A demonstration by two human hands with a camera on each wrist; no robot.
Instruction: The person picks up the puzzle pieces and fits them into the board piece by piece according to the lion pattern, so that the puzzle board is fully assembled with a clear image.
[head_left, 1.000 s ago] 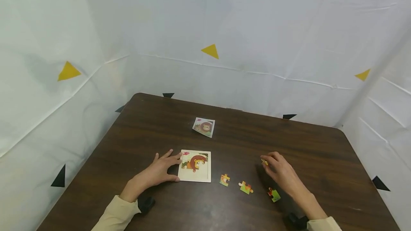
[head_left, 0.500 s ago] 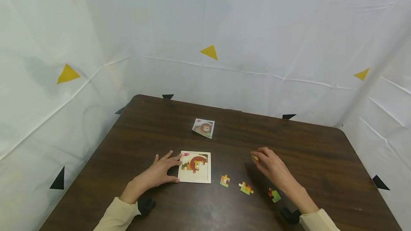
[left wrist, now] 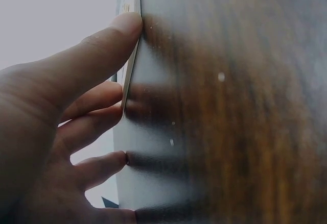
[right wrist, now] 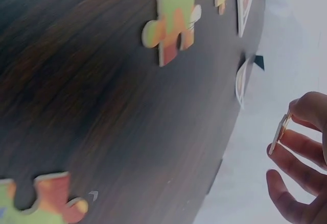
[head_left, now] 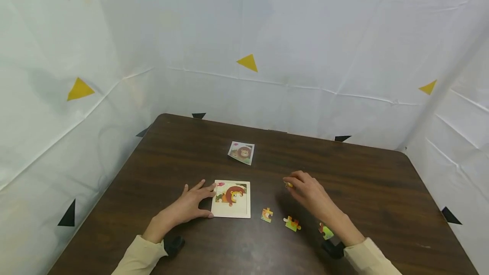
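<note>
A square wooden puzzle board (head_left: 240,211) with a partly filled lion picture lies flat on the table. My left hand (head_left: 187,206) has its fingers spread, and its thumb and fingertips touch the board's left side. In the left wrist view, the thumb (left wrist: 110,43) meets the board's edge. Right of the board, my right hand (head_left: 311,194) pinches a small yellow puzzle piece (head_left: 288,184) above the table. The right wrist view shows that held piece edge-on between thumb and fingertips. Loose on the table are a lion-coloured piece (head_left: 267,215), a green-orange piece (head_left: 292,224) and a green-red piece (head_left: 326,231).
A printed lion card (head_left: 242,152) with a lifted corner lies behind the board on the dark wooden table (head_left: 363,173). White sheeting (head_left: 298,33) with yellow and black triangles surrounds the table's back and sides.
My right hand has moved left toward the board, carrying the pinched puzzle piece. The left hand stays at the board's left side, and the loose pieces have not moved.
</note>
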